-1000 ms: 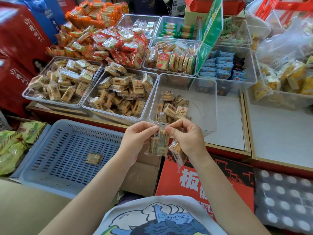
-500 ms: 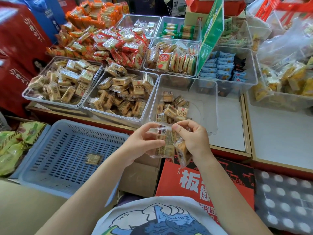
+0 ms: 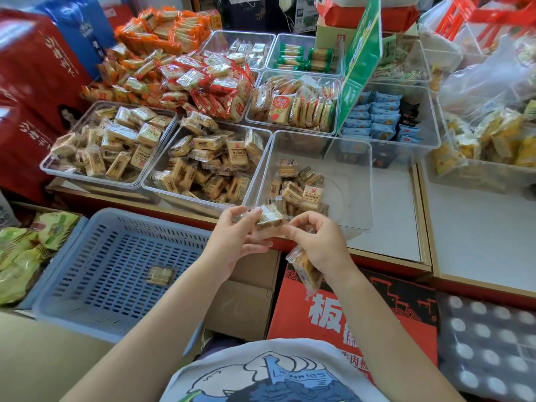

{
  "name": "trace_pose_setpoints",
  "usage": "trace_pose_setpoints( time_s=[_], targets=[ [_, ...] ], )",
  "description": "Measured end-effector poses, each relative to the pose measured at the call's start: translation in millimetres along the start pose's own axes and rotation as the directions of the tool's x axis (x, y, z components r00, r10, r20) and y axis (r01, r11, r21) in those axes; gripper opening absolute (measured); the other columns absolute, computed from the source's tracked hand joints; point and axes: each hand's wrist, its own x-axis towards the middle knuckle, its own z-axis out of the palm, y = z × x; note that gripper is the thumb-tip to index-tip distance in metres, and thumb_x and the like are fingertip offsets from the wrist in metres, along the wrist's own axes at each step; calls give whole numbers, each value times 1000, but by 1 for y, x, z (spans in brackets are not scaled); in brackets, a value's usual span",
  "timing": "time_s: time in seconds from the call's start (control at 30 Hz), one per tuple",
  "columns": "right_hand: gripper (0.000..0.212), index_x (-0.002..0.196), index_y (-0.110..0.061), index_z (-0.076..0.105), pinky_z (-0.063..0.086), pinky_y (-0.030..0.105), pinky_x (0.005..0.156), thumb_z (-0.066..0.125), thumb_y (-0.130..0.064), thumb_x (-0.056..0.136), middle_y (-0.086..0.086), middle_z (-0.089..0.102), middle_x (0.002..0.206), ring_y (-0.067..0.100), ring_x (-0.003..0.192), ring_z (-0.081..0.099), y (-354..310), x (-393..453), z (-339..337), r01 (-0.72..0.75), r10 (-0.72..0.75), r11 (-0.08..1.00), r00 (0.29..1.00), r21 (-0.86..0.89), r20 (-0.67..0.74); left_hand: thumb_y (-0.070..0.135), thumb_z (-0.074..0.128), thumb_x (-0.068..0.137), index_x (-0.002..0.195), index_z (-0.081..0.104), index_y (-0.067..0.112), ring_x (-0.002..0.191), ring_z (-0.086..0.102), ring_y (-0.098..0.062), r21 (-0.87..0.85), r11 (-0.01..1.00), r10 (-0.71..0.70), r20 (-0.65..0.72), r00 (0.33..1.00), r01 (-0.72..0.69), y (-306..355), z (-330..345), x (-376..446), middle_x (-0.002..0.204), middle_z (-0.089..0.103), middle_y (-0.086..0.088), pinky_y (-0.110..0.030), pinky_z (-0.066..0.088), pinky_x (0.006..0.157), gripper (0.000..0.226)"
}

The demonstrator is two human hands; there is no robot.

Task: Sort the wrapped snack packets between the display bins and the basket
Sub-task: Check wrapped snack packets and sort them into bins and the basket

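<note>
1. A wrapped snack packet is pinched by the fingers of the left hand, and its far edge is also met by the fingertips of the right hand.
2. A second packet is kept tucked under the curled lower fingers of the right hand, hanging down below the palm.
3. Just beyond both hands, a clear display bin is seen to be only partly filled (a small heap lies in the corner nearest the hands).
4. To the left of the left hand and below it, the blue basket is found to hold a single packet.
5. Farther out beyond the left hand, two fuller bins of similar packets are seen.
6. Progress is judged to be early or middling: few packets have been placed in the basket, the two held packets are not yet assigned, and many remain unsorted in the bins.
</note>
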Motion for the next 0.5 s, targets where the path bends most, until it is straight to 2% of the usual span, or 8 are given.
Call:
trace_pose_setpoints(
  time_s=[0.03,0.1,0.13,0.17,0.23,0.33,0.4,0.5],
  targets=[
    [11,84,-20,71,51,20,70,79,-26,89,3,71,84,7,75,63,0,0,0,4,-4,1000,1000,3,-7,41,66,97,142,45,19,96,75,-30,79,997,7,3,1000,-7,-2,1,1,127,64,-16,-33,62,67,54],
    [12,86,-18,72,54,24,75,77,-28,90,5,73,88,13,80,66,-1,0,-1,2,-1,1000,1000,24,-9,62,61,92,142,48,33,115,65,-18,238,967,85,34,996,-91,-4,0,1,137,59,-2,-37,57,92,60],
    [13,87,-17,73,54,24,75,76,-29,91,5,73,88,13,79,66,-2,-1,-1,-5,6,999,1000,39,-8,70,60,85,138,53,39,120,61,-13,273,950,133,84,987,-152,-4,-1,0,138,59,4,-37,50,102,62],
    [13,88,-17,72,53,24,73,75,-30,92,5,73,85,11,75,65,-2,-1,-2,-12,12,998,1000,55,-5,72,61,79,132,58,43,121,60,-10,287,936,166,150,975,-203,-3,-3,-2,134,63,8,-35,47,105,60],
    [14,88,-18,71,52,25,69,73,-30,94,3,72,81,12,72,65,-3,0,-3,-18,18,997,1000,73,-9,61,73,75,124,67,40,116,66,-11,293,914,197,283,939,-280,-2,-4,-6,121,72,7,-33,49,102,54],
    [14,89,-16,70,55,21,68,72,-28,94,9,75,90,21,84,71,-2,2,-5,-17,20,996,999,89,-32,39,87,73,122,69,24,106,72,-24,263,900,265,304,915,-348,-5,-4,-5,111,76,-4,-51,57,97,54],
    [10,93,-17,68,56,19,68,73,-26,94,10,74,94,21,87,72,-3,2,-4,-7,9,993,1000,120,-22,26,86,81,122,67,19,104,72,-30,237,901,287,301,910,-363,-6,-2,-5,108,76,-10,-57,56,96,46],
    [9,101,-24,68,54,17,68,73,-24,94,6,71,98,11,86,71,-3,2,-5,12,-13,994,1000,110,10,12,75,90,121,65,21,104,72,-30,256,899,271,312,911,-355,-7,-3,-5,107,76,-12,-52,56,98,34]
  ],
)
